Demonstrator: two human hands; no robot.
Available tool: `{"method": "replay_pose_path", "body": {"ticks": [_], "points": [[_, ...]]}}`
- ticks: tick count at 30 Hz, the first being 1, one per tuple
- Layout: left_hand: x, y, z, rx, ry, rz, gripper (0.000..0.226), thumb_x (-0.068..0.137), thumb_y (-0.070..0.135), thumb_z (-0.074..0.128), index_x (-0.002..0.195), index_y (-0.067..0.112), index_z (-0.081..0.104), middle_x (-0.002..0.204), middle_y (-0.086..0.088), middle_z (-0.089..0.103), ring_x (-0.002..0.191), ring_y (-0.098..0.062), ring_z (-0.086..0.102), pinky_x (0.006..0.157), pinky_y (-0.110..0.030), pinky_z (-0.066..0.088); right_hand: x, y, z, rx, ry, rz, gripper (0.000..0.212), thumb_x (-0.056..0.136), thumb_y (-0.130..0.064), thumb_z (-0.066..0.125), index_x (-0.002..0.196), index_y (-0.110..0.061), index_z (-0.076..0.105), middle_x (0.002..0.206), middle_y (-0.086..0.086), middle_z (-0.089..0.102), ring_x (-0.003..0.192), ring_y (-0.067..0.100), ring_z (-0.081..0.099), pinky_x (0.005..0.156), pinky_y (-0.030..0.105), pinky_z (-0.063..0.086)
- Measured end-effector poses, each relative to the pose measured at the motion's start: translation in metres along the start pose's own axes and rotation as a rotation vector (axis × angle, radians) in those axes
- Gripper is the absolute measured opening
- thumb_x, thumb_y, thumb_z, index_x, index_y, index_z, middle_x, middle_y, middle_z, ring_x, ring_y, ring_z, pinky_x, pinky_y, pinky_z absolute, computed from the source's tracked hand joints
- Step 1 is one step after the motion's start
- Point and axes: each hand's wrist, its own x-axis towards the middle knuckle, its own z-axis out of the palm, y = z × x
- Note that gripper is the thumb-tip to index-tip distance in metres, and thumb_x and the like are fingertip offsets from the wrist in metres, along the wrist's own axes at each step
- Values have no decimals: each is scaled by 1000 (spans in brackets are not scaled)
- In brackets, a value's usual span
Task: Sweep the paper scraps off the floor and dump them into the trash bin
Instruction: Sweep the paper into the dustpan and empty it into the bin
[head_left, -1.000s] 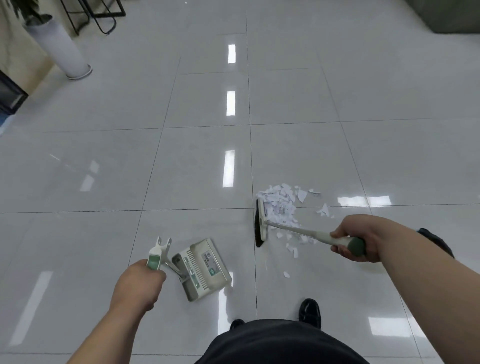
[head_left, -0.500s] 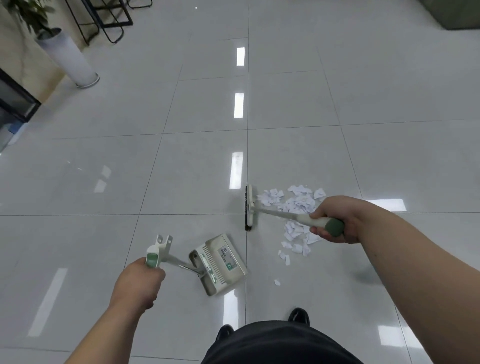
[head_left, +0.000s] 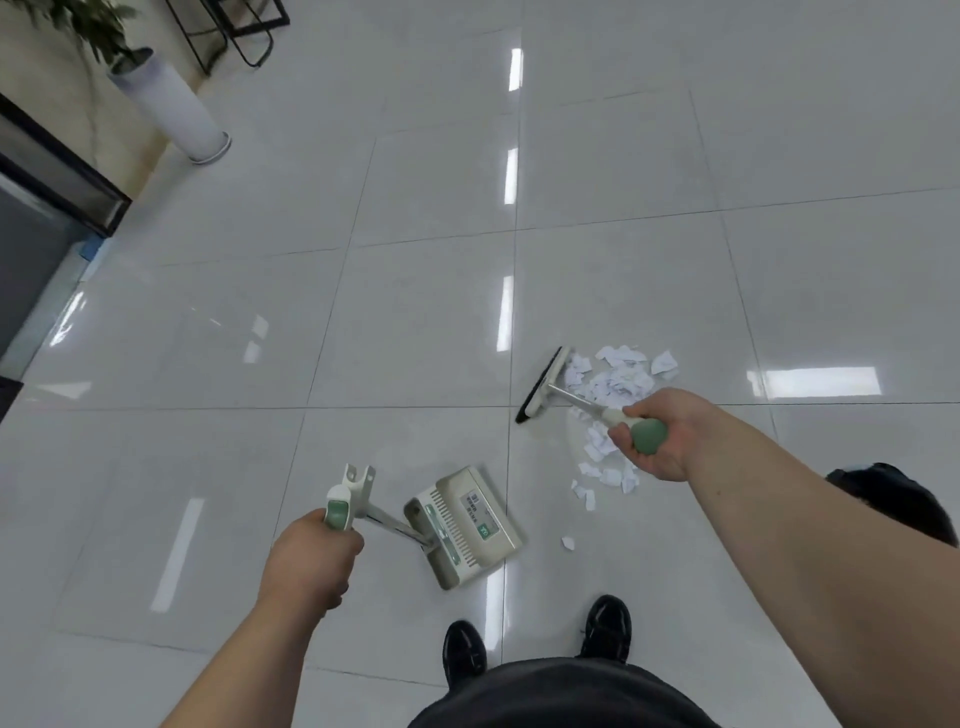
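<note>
Paper scraps (head_left: 613, 384) just beyond right fingers (head_left: 626, 449)

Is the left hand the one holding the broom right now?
No, the left hand grips the dustpan by its handle, while the right hand grips the broom.

Cream dustpan (head_left: 470, 525) (green trim), white paper scraps (head_left: 613, 387), glossy grey floor (head_left: 363, 322).

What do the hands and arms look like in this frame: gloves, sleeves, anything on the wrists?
Bare left hand and right hand: no gloves, rings or watch visible. The left forearm and right forearm are uncovered to the frame edge, no sleeve cuff in view. No markings or cables.
</note>
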Motion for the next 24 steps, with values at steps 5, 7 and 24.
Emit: {"method": "replay_pose_path", "body": {"ticks": [5, 7, 24], "points": [[-3, 23, 6, 17, -22, 49, 9, 79, 0, 47, 78, 9, 48, 60, -8, 45, 45, -22, 33, 46, -24, 29, -29, 0, -45, 156, -34, -27, 22, 93, 0, 56, 114, -5, 57, 119, 20, 54, 60, 26, 58, 44, 29, 56], [-3, 32, 9, 18, -24, 61, 9, 79, 0, 47, 78, 8, 49, 59, -8, 45, 45, -22, 32, 46, -24, 29, -41, -3, -58, 189, -41, -45, 13, 93, 1, 54, 105, -5, 56, 112, 20, 53, 60, 26, 58, 44, 29, 56], [7, 99, 10, 6, -10, 165, 11, 80, -3, 47, 77, 7, 49, 58, -8, 44, 48, -20, 31, 51, -27, 33, 6, -46, -72, 296, -121, -109, 33, 96, -11, 58, 129, -5, 57, 96, 16, 62, 52, 18, 59, 41, 21, 51]]}}
